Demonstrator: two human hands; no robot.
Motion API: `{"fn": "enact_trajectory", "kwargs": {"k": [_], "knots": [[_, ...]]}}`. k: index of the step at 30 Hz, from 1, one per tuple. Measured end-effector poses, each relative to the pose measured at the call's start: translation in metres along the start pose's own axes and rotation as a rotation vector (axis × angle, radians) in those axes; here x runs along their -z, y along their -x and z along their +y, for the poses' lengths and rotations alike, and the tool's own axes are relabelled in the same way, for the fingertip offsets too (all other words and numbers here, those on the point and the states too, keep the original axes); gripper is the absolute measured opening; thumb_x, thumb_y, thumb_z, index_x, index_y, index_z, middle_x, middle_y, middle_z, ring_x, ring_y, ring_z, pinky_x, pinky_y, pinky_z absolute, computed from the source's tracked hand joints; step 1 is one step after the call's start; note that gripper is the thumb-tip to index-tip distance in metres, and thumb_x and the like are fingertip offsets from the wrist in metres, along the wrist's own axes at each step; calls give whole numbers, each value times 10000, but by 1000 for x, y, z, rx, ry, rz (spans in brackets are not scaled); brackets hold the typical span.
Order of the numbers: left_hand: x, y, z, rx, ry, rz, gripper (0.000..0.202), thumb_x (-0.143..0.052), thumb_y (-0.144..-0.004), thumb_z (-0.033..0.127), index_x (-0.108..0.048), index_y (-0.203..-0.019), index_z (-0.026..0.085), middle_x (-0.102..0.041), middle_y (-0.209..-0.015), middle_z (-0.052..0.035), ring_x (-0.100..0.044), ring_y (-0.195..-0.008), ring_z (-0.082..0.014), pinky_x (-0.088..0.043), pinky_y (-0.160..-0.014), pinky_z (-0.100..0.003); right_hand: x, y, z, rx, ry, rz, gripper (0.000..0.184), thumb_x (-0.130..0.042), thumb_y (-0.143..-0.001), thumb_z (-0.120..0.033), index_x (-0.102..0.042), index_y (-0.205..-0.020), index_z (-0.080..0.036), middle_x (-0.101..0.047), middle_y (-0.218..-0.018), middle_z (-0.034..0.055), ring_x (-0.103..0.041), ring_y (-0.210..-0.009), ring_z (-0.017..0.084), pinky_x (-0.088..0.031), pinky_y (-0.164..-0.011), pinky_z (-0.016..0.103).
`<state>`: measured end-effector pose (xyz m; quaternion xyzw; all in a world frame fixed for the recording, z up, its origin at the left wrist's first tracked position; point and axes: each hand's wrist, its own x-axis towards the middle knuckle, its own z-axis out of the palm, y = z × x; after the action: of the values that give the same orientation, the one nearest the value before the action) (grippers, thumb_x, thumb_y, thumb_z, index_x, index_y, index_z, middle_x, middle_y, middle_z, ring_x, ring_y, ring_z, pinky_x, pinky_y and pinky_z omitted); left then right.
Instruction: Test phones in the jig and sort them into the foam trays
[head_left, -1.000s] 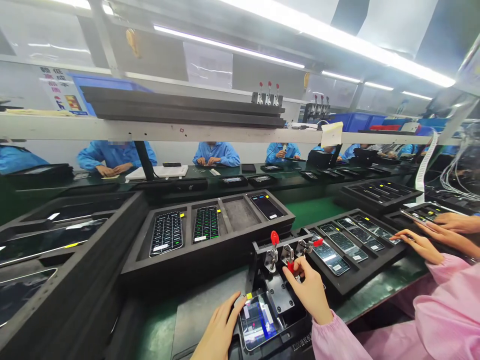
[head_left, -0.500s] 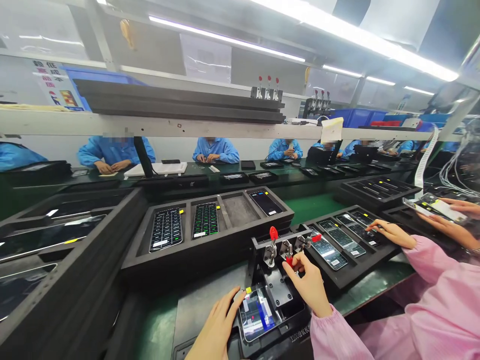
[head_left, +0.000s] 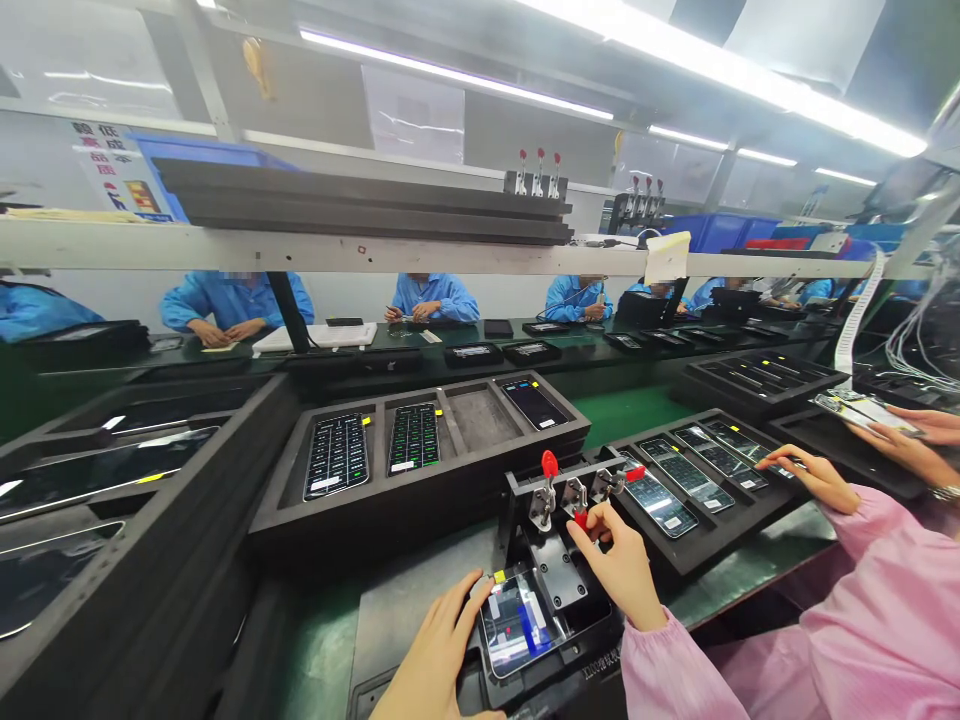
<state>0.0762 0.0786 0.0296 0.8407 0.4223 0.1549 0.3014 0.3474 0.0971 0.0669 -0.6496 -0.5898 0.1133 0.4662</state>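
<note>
A phone screen (head_left: pixel 517 630) with a blue strip and a yellow tab lies in a black clamping fixture (head_left: pixel 592 655). My left hand (head_left: pixel 439 650) reaches along its left side, fingers stretched out and fingertips touching the edge near the tab. My right hand (head_left: pixel 622 565) is closed with thumb and fingers around the red handle (head_left: pixel 580 519) of the middle toggle clamp, which points down. Beside it, the left clamp's red handle (head_left: pixel 550 463) stands upright, while the right clamp's red handle (head_left: pixel 634 473) sticks out to the right. A metal block (head_left: pixel 562 575) sits under the clamps, partly over the screen.
Behind the fixture stands a foam tray (head_left: pixel 322 515) with several phone screens. Another foam tray (head_left: pixel 675 560) with screens lies right, where a co-worker's hand (head_left: pixel 817 480) reaches in. Dark trays (head_left: pixel 247 440) fill the left. A shelf (head_left: pixel 420 258) crosses above; people in blue sit beyond.
The co-worker's hand at the right tray has shifted to the right. My two hands keep their places on the screen and the clamp handle.
</note>
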Motion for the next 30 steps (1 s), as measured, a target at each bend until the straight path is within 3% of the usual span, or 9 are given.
{"fn": "enact_trajectory", "kwargs": {"k": [11, 20, 30], "knots": [[0, -1, -1, -21, -16, 4, 1043, -754, -565, 352, -131, -1401, 349, -170, -1487, -9, -223, -1328, -273, -269, -1075, -415, 0, 0, 1, -13, -25, -13, 266, -547, -792, -435, -423, -702, -218, -546, -647, -31, -513, -574, 117, -409, -608, 246], [2, 0, -1, -40, -16, -3, 1016, -731, -598, 468, -123, -1403, 351, -164, -1492, -14, -221, -1332, -281, -286, -1066, -415, 2, 0, 0, 2, -25, 3, 268, -538, -790, -442, -423, -699, -218, -542, -634, -29, -514, -556, 118, -420, -586, 246], [2, -1, 2, -25, -21, 19, 993, -731, -602, 440, -151, -1402, 335, -186, -1488, -19, -229, -1331, -284, -288, -1067, -418, 0, -1, 3, -6, -46, -9, 286, -551, -787, -443, -408, -693, -213, -512, -630, -40, -493, -566, 107, -402, -590, 240]]}}
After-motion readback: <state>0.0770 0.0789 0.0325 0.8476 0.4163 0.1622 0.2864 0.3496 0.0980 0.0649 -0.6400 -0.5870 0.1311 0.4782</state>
